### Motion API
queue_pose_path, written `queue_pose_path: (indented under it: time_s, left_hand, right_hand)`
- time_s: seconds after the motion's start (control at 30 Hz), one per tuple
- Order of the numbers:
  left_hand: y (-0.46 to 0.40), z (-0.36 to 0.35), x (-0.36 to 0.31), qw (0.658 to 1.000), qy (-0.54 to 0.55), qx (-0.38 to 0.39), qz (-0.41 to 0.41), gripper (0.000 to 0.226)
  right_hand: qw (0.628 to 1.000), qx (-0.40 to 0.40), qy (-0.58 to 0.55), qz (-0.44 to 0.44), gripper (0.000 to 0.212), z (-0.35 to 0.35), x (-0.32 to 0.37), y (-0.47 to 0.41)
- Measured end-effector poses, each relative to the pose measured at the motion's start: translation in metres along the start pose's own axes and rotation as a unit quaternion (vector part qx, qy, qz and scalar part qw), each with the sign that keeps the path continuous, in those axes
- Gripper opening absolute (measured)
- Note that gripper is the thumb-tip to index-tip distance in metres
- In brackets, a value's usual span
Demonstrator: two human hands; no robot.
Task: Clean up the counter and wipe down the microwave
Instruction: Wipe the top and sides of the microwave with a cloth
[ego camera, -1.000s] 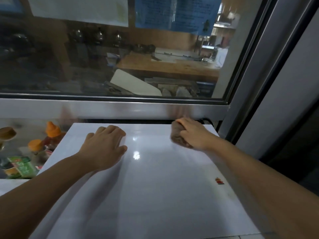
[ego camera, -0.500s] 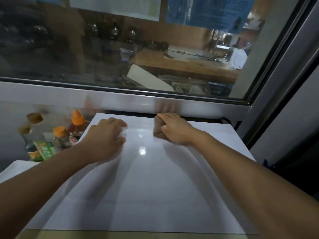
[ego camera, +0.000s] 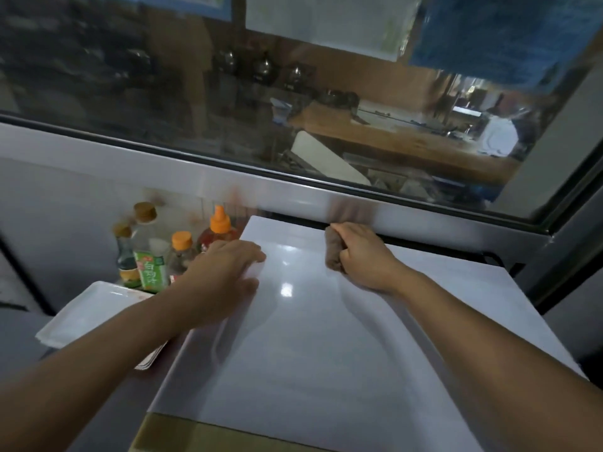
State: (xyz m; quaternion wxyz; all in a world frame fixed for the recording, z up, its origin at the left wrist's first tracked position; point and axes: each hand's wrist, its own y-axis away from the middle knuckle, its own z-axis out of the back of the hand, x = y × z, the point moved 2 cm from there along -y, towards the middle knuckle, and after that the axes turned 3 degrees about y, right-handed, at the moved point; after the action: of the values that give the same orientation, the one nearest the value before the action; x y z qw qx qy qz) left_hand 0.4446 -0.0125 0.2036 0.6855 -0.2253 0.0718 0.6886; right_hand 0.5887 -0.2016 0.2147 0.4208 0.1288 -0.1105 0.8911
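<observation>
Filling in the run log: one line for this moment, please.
phase: wiping microwave top | right hand: grips cloth at back edge | left hand: flat on top | bottles: left of microwave

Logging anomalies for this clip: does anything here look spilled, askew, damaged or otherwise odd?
Nothing stands out. The right hand grips a brown cloth at the back edge of the white microwave top, the left hand lies flat on it, and the bottles beside it stand upright.

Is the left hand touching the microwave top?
Touching. The head view shows the left hand resting flat on the white microwave top, no gap visible.
</observation>
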Motion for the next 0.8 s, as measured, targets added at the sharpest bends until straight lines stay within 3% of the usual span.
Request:
queue_pose_path:
  time_s: [0.13,0.43,0.63,0.8]
  left_hand:
    - [0.025,0.011,0.014,0.999,0.025,-0.042,0.009,0.029]
    - [0.048,0.017,0.016,0.994,0.103,-0.026,0.02,0.039]
    - [0.05,0.022,0.023,0.993,0.119,0.001,0.016,0.041]
    - [0.053,0.023,0.029,0.987,0.158,0.005,0.029,0.039]
  right_hand:
    - [0.999,0.031,-0.014,0.033,0.016,-0.02,0.057,-0.03]
    - [0.996,0.006,-0.063,0.055,0.02,-0.028,0.094,-0.038]
    - [0.995,0.033,-0.017,0.096,0.06,-0.04,0.09,-0.029]
    - [0.979,0.069,-0.163,0.1,0.019,-0.043,0.113,-0.056]
